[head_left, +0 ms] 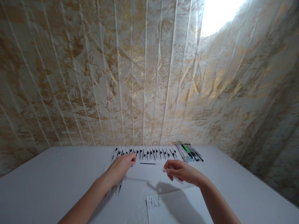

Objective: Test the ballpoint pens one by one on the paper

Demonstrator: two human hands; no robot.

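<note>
Plastic, by the look of it, makes up the clear slender tube (164, 170) that the right hand (176, 171) pinches between bent fingers in front of the right part of the row of clear pens (140, 154); whether it is one piece or several, blur and glare hide. It should be very light and stiff, smooth enough to slip or roll, and likely to crack if bent hard, so a soft pinch near the middle of its length would suit it, both ends left free. The left hand (123, 163) is in front of the left part of the row, its fingers curled and mostly hidden, so I cannot tell whether it grips anything. A dark thin rod (147, 163) lies just in front of the row's middle and would probably be fiddly to lift off the flat table (58, 174); taking it near one end looks easier. Coloured and dark pens (187, 151) lie just beside the row's right end. Farther in front of the row's left end, dark-tipped pieces (120, 186) are partly blocked by the left forearm (102, 183), while a written sheet (163, 214) spreads well in front of its right half
</note>
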